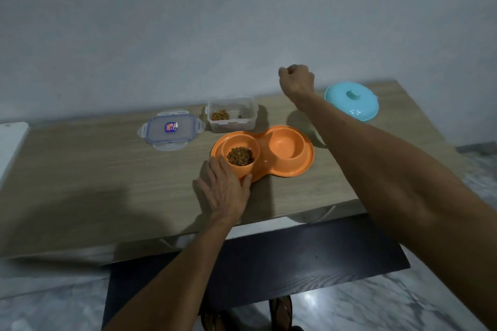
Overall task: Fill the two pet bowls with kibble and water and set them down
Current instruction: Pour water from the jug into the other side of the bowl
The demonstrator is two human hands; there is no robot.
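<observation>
An orange double pet bowl (285, 166) lies on the wooden table (94, 169). Its left cup (240, 156) holds brown kibble, and its right cup (285, 145) has nothing in it. My left hand (223, 191) grips the near side of the left cup, thumb on the base's rim. My right hand (297, 80) is raised above the table's back edge, closed in a fist with nothing visible in it. Behind the bowl stands a clear plastic container (231, 113) with a little kibble left inside.
The container's clip lid (170, 129) lies flat to the left. A turquoise domed lid with a knob (351, 101) sits at the back right. A dark bench (269, 263) stands under the table's front edge. The wall (188, 21) is close behind.
</observation>
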